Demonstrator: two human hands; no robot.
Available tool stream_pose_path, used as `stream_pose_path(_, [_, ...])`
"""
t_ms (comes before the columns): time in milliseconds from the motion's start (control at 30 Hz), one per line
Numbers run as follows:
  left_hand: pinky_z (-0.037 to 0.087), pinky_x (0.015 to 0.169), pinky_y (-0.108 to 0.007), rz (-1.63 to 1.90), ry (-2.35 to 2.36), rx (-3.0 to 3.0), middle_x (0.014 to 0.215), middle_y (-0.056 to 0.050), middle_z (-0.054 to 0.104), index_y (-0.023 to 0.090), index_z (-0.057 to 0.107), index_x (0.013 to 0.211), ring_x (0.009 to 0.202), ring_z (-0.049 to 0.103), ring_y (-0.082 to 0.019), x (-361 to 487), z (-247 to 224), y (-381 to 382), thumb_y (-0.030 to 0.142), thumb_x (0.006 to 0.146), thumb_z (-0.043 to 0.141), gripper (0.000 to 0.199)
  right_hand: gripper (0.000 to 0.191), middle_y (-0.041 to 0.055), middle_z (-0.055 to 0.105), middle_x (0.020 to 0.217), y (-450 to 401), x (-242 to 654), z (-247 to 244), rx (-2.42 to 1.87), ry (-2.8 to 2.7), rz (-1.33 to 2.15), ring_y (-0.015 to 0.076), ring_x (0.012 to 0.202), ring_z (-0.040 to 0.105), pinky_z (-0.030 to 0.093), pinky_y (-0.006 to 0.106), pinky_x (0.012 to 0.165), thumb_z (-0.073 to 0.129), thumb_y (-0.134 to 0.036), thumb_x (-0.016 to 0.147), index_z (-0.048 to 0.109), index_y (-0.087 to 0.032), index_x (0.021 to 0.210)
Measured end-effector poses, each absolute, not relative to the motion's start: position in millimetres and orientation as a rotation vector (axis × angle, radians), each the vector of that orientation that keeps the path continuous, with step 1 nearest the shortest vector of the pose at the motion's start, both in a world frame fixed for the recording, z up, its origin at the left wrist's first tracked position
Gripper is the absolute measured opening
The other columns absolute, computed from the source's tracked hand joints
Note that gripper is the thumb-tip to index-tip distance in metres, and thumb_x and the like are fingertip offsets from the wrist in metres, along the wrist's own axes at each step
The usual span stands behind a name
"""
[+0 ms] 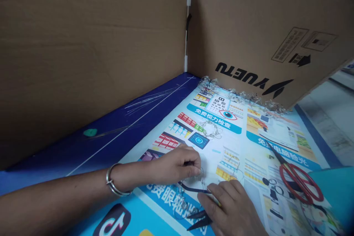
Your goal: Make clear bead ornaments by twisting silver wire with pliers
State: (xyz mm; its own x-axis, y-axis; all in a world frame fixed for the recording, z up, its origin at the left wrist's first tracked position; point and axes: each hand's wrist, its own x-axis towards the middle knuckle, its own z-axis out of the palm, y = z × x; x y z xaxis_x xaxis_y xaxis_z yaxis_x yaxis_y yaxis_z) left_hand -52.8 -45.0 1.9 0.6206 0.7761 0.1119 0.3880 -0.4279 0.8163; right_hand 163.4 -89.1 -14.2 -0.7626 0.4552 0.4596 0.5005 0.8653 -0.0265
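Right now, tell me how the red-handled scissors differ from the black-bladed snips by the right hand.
The red-handled scissors lie apart, untouched; the black-bladed snips sit under the right hand. The scissors show red finger loops; the snips' handles are hidden. The scissors' blades look shut; the snips' points stand apart. Both have dark pointed blades and lie on the printed poster.

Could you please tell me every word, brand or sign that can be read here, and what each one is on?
"YUETU", upside down, on the cardboard box
"免费视力检查" on the poster's blue banner
"免费电脑验光" on its right banner
"费眼轴", partly hidden, on its lower banner
TikTok logo on the poster
Smaller print: too small to read
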Motion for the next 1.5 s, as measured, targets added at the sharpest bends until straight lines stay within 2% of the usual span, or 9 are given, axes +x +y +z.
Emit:
stream_pose_path(300, [0.035, 0.082, -0.028, 0.602, 0.895, 2.032, 0.074, 0.002, 0.061, 0.015, 0.058, 0.076, 0.072, 0.053, -0.011, -54.4, 1.1, -42.1, 0.022, 0.085, 0.054, 0.011, 0.032, 0.0052, 0.062, 0.079, -87.2, 159.6, -5.6, -0.650, -2.570, -0.216, 0.0163, 0.065, 0.046, 0.031, 0.032, 0.063, 0.030, -0.015, 0.087, 0.061, -0.021, 0.093])
stream_pose_path(533, [0.034, 0.080, -0.026, 0.610, 0.901, 2.069, 0.070, 0.003, 0.056, 0.015, 0.054, 0.074, 0.070, 0.050, -0.010, -54.6, 1.9, -43.7, 0.020, 0.084, 0.053, 0.012, 0.031, 0.0050, 0.062, 0.078, -87.7, 160.1, -6.1, -0.649, -2.577, -0.221, 0.0164, 0.064, 0.046, 0.031, 0.032, 0.062, 0.032, -0.014, 0.086, 0.062, -0.020, 0.092])
stream_pose_path(733, [0.034, 0.078, -0.026, 0.673, 0.924, 2.120, 0.070, 0.003, 0.054, 0.015, 0.052, 0.073, 0.071, 0.049, -0.011, -51.0, -2.5, -45.8, 0.018, 0.083, 0.051, 0.010, 0.032, 0.0057, 0.063, 0.085, -87.3, 166.1, -3.1, -0.621, -2.639, -0.184, 0.0174, 0.069, 0.048, 0.032, 0.033, 0.066, 0.034, -0.014, 0.084, 0.060, -0.018, 0.103])
stream_pose_path(967, [0.035, 0.075, -0.029, 0.778, 1.014, 2.146, 0.070, 0.001, 0.052, 0.016, 0.050, 0.072, 0.071, 0.047, -0.013, -47.3, -3.4, -55.3, 0.016, 0.082, 0.046, 0.011, 0.033, 0.0061, 0.060, 0.087, -88.2, 184.6, -13.0, -1.122, -2.490, -0.150, 0.0207, 0.077, 0.050, 0.032, 0.035, 0.070, 0.042, -0.015, 0.078, 0.055, -0.019, 0.108])
stream_pose_path(1133, [0.035, 0.075, -0.030, 0.836, 1.030, 2.142, 0.075, 0.000, 0.052, 0.017, 0.049, 0.074, 0.075, 0.047, -0.014, -45.2, -4.2, -59.7, 0.015, 0.082, 0.044, 0.009, 0.027, 0.0018, 0.059, 0.080, -83.4, 190.4, -4.5, -1.361, -2.622, -0.071, 0.0182, 0.072, 0.051, 0.032, 0.031, 0.065, 0.048, -0.012, 0.073, 0.057, -0.023, 0.096])
stream_pose_path(1300, [0.035, 0.074, -0.031, 0.867, 1.024, 2.117, 0.076, -0.001, 0.052, 0.017, 0.048, 0.075, 0.076, 0.047, -0.016, -42.9, -0.7, -61.2, 0.018, 0.086, 0.041, 0.013, 0.010, 0.0010, 0.056, 0.072, -77.4, 181.4, 12.3, -1.518, -2.676, -0.143, 0.0196, 0.069, 0.051, 0.031, 0.031, 0.063, 0.060, -0.017, 0.069, 0.059, -0.024, 0.075])
stream_pose_path(1367, [0.035, 0.074, -0.031, 0.874, 1.011, 2.125, 0.077, -0.002, 0.052, 0.017, 0.048, 0.076, 0.076, 0.046, -0.016, -42.5, 0.9, -61.1, 0.018, 0.087, 0.040, 0.013, 0.010, 0.0020, 0.057, 0.073, -74.5, 178.3, 19.1, -1.561, -2.713, -0.203, 0.0215, 0.071, 0.052, 0.032, 0.033, 0.063, 0.063, -0.022, 0.069, 0.061, -0.025, 0.079])
stream_pose_path(1500, [0.036, 0.075, -0.032, 0.909, 0.982, 2.148, 0.079, -0.002, 0.052, 0.017, 0.048, 0.079, 0.078, 0.046, -0.016, -42.6, 1.9, -61.1, 0.016, 0.087, 0.040, 0.012, 0.031, 0.0034, 0.059, 0.082, -69.3, 178.0, 24.4, -1.574, -2.777, -0.203, 0.0236, 0.075, 0.054, 0.036, 0.035, 0.065, 0.067, -0.030, 0.070, 0.060, -0.028, 0.100])
